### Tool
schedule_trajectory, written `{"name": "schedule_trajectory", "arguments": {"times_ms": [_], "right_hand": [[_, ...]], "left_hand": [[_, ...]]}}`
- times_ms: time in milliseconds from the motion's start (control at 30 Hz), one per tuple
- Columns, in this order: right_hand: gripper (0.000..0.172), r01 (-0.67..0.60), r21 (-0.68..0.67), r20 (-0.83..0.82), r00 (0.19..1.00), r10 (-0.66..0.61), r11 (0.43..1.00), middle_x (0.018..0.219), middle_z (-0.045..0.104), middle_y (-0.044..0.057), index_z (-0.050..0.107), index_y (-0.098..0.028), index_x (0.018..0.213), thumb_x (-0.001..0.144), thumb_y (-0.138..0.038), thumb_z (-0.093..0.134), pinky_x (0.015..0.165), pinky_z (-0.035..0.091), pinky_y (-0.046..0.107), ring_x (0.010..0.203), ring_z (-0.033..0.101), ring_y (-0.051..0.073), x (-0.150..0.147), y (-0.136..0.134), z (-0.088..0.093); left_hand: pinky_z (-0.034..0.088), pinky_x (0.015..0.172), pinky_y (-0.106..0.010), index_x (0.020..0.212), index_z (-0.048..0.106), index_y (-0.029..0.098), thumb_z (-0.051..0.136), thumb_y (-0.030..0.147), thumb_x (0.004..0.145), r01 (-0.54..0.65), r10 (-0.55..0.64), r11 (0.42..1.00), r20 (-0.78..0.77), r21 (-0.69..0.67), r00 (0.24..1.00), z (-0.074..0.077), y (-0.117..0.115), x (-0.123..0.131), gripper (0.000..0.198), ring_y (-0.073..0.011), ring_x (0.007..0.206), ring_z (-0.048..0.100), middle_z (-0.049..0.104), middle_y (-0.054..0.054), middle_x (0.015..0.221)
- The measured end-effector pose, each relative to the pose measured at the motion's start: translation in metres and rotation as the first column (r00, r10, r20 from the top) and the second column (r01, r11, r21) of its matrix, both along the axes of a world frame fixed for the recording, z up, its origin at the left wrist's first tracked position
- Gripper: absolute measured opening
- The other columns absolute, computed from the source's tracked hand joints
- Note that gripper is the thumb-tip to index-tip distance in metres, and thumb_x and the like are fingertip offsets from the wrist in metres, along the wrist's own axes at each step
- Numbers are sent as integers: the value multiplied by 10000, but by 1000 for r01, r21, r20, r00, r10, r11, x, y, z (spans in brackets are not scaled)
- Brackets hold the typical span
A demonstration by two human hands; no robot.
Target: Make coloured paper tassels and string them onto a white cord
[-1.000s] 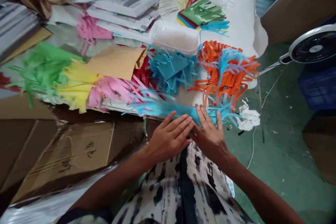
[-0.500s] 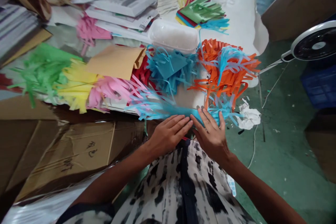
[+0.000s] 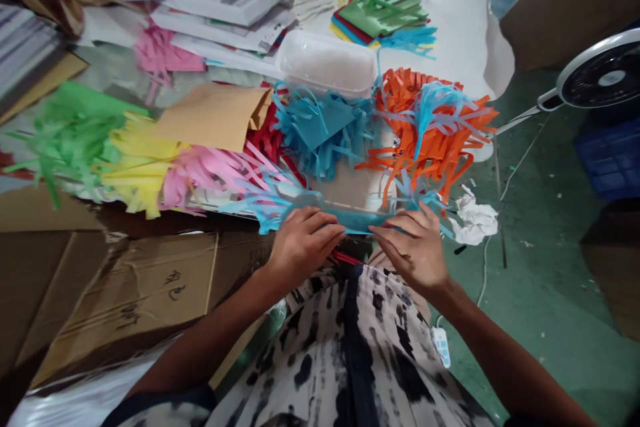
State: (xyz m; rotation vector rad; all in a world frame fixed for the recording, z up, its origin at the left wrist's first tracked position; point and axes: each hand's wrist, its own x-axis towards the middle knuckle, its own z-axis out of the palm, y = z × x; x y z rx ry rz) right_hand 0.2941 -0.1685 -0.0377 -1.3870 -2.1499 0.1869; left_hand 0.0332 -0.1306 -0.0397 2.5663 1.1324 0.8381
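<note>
A strip of blue fringed paper (image 3: 356,220) lies along the near table edge, its cut ends fanning out to both sides. My left hand (image 3: 302,245) grips its left part with curled fingers. My right hand (image 3: 416,247) pinches its right part between thumb and fingers. The two hands sit a little apart with the flat blue band stretched between them. Red paper strips (image 3: 345,258) peek out below the left hand's fingertips.
Piles of fringed paper cover the table (image 3: 450,7): green (image 3: 75,127), yellow (image 3: 135,170), pink (image 3: 210,173), blue (image 3: 320,127), orange (image 3: 430,133). A plastic box (image 3: 327,63) stands behind. Flattened cardboard (image 3: 140,287) leans on the left. A fan (image 3: 600,77) stands on the floor at right.
Both hands went from lying flat and side by side on the blue paper to curling round it, and they have drawn apart and back toward me.
</note>
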Motion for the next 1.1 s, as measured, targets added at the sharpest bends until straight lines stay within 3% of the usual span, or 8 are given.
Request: {"name": "schedule_trajectory", "arguments": {"times_ms": [133, 267, 467, 700, 833, 900, 1000, 1100], "right_hand": [[198, 29, -142, -64, 997, -39, 989, 877, 768, -7, 794, -293, 890, 1026, -378, 678, 1095, 374, 431, 955, 667, 202, 1, 7, 9], [313, 116, -161, 64, 992, -107, 980, 855, 734, 25, 736, -233, 866, 1071, -410, 577, 1023, 380, 410, 954, 639, 222, -5, 10, 10], [305, 179, -119, 303, 943, -136, 977, 877, 719, 53, 669, -209, 875, 1079, -390, 532, 1023, 336, 457, 959, 580, 263, -16, 15, 13], [275, 204, -76, 361, 918, -164, 976, 847, 709, 54, 659, -219, 841, 1050, -369, 563, 1025, 357, 484, 945, 582, 272, -21, 16, 14], [146, 233, 86, 318, 915, -248, 969, 1030, 768, 68, 727, -231, 1064, 1018, -318, 618, 1141, 324, 513, 1063, 637, 273, -25, 9, 9], [222, 143, 168, 305, 933, -189, 975, 1124, 789, 32, 728, -276, 1197, 1005, -219, 630, 1203, 279, 514, 1117, 657, 247, -27, 3, 5], [339, -12, 195, 308, 950, -49, 981, 1145, 810, -25, 723, -303, 1243, 989, -104, 620, 1236, 255, 512, 1123, 676, 211, -28, -6, -1], [368, -22, 188, 308, 950, -38, 982, 1190, 810, -21, 724, -283, 1252, 976, -68, 611, 1227, 263, 521, 1151, 680, 221, -22, -12, -2]], "left_hand": [[464, 819, -366, 899, 768, 228, 674, 346, 1026, -113, 118, 986, 32, -124, 992, 6, 8, -11, 197, -192, 888, 651, 786, -15, 958], [432, 787, -361, 843, 721, 206, 669, 383, 1024, -223, 223, 967, -15, -122, 975, 6, 13, -11, 259, -204, 846, 622, 751, -22, 878], [377, 725, -376, 802, 653, 199, 684, 338, 1009, -240, 238, 971, -131, -3, 962, 5, 17, -4, 251, -219, 778, 577, 706, -30, 804], [388, 717, -380, 784, 620, 206, 718, 333, 979, -243, 242, 970, -152, 14, 958, 4, 22, -3, 252, -224, 777, 576, 684, -24, 784], [434, 728, -395, 839, 643, 198, 715, 336, 977, -241, 244, 970, -183, 37, 952, 5, 20, -2, 207, -242, 815, 610, 710, -47, 835], [493, 853, -429, 965, 683, 192, 700, 299, 987, -238, 249, 968, -151, 84, 957, 4, 18, 1, 111, -255, 926, 648, 747, -68, 960], [428, 1170, -545, 1209, 694, 252, 621, 199, 1029, -54, 78, 980, -124, 191, 989, 0, 16, 3, 201, -241, 1123, 670, 768, -30, 1154], [321, 1296, -602, 1287, 675, 347, 519, 150, 1064, 228, -196, 958, -187, 171, 963, -5, 18, -6, 336, -194, 1152, 701, 773, 39, 1195]]}}
